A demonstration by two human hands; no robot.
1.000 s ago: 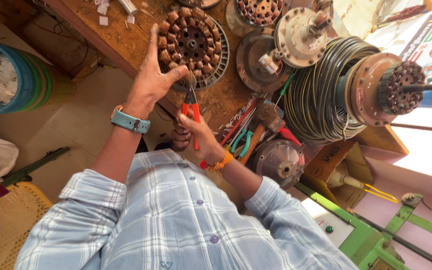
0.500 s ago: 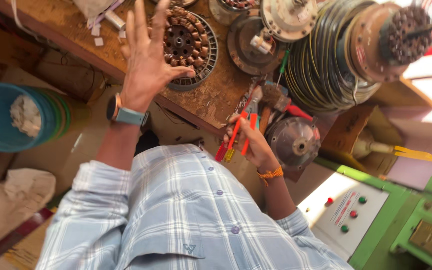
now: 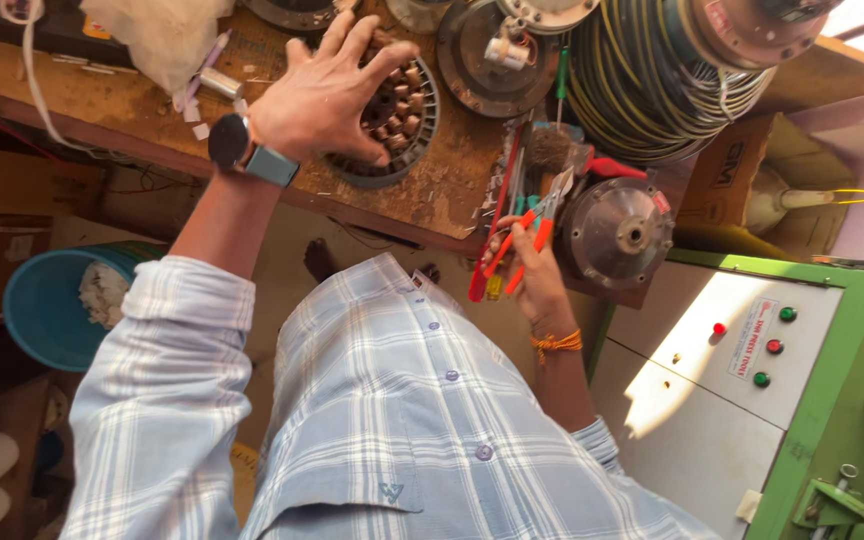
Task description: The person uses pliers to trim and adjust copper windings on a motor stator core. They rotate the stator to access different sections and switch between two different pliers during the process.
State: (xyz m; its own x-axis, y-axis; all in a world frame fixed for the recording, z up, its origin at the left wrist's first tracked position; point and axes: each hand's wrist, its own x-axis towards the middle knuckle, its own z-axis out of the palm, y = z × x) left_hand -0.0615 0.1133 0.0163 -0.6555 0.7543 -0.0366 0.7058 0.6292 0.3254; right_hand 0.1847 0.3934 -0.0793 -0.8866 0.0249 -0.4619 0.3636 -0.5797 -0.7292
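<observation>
The right hand (image 3: 537, 275) was closed around the orange plastic handles of a pair of small metal pliers (image 3: 532, 232), and the short grey tips pointed up toward the edge of the worn brown wooden workbench (image 3: 102, 95). The left hand (image 3: 327, 95) was open, with its fingers spread, and it lay flat on top of the round motor stator with copper-coloured wire coils (image 3: 402, 115), which rested on the bench well apart from the pliers. A dark watch with a teal strap (image 3: 242, 150) sat on the left wrist, and an orange thread band (image 3: 557, 343) on the right one. Just beside the pliers stood a round grey metal motor housing (image 3: 620, 232), smooth and with a hole in the centre. Below the bench, a blue plastic tub (image 3: 42, 310) held white scraps.
</observation>
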